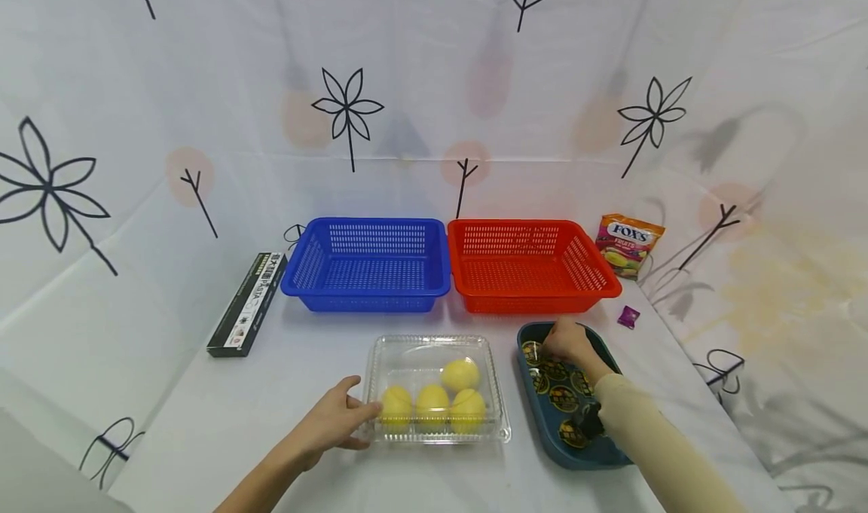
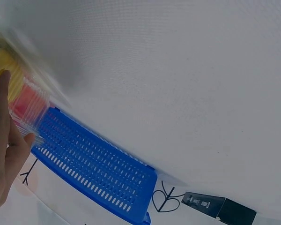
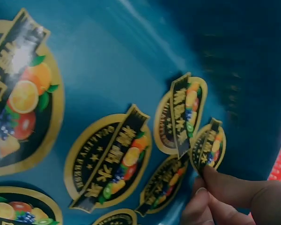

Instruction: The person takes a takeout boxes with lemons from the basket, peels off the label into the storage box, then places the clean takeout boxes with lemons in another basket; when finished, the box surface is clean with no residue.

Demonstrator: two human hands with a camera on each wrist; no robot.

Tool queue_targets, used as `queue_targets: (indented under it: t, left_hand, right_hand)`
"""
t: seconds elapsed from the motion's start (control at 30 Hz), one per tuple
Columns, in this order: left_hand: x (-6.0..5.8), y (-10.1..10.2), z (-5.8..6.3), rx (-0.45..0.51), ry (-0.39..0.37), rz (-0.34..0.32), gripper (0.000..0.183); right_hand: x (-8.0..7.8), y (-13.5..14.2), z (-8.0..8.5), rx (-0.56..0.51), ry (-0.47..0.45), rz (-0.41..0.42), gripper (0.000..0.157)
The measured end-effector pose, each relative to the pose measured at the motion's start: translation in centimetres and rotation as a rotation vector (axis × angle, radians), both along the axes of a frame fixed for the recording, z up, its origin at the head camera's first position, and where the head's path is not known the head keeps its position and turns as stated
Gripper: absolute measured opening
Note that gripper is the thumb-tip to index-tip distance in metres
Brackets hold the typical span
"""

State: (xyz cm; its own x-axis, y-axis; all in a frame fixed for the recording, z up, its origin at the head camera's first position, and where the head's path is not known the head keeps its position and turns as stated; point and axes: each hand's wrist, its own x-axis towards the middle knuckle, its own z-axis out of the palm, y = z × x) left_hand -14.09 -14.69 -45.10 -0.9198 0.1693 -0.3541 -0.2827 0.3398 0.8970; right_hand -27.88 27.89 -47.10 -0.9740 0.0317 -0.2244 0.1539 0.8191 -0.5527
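Observation:
My left hand, fingers spread, touches the left side of a closed clear plastic clamshell box. Several round yellow things sit inside it; their kind is not certain. In the left wrist view, the index finger lies against the box. To the right, my right hand reaches into the far end of a dark teal tray. There it pinches the edge of an oval black-and-gold fruit sticker between thumb and finger. Several similar stickers lie across the tray's bottom.
Behind the box stand a blue basket and a red basket, side by side. A black pasta box lies at left. An orange candy bag leans at the back right, with a small purple wrapped candy before it.

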Motion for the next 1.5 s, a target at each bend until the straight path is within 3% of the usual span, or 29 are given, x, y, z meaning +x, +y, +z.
queue_targets:
  t: [0.27, 0.8, 1.0, 1.13, 1.3, 1.5]
  left_hand:
    - [0.0, 0.0, -0.2, 0.006, -0.006, 0.009, 0.085]
    - [-0.1, -0.1, -0.2, 0.005, -0.008, 0.004, 0.083]
    - [0.0, -0.1, -0.1, 0.022, -0.016, -0.001, 0.081]
    - [-0.1, -0.2, 0.0, 0.029, -0.035, -0.006, 0.080]
    - [-0.4, -0.3, 0.1, 0.020, -0.056, -0.013, 0.080]
    - [-0.5, -0.2, 0.1, 0.012, -0.035, -0.015, 0.080]
  right_hand:
    - [0.3, -0.6, -0.5, 0.025, -0.059, -0.103, 0.026]
    - [0.9, -0.6, -0.9, 0.105, -0.070, -0.118, 0.035]
    - [1.7, -1.3, 0.7, 0.125, -0.006, -0.093, 0.031]
    - [3.4, -2.9, 3.2, 0.083, 0.109, -0.024, 0.039]
    - [7.1, -6.0, 6.1, 0.002, 0.192, 0.119, 0.020]
    - [11.1, -8.8, 6.5, -0.049, 0.106, 0.180, 0.052]
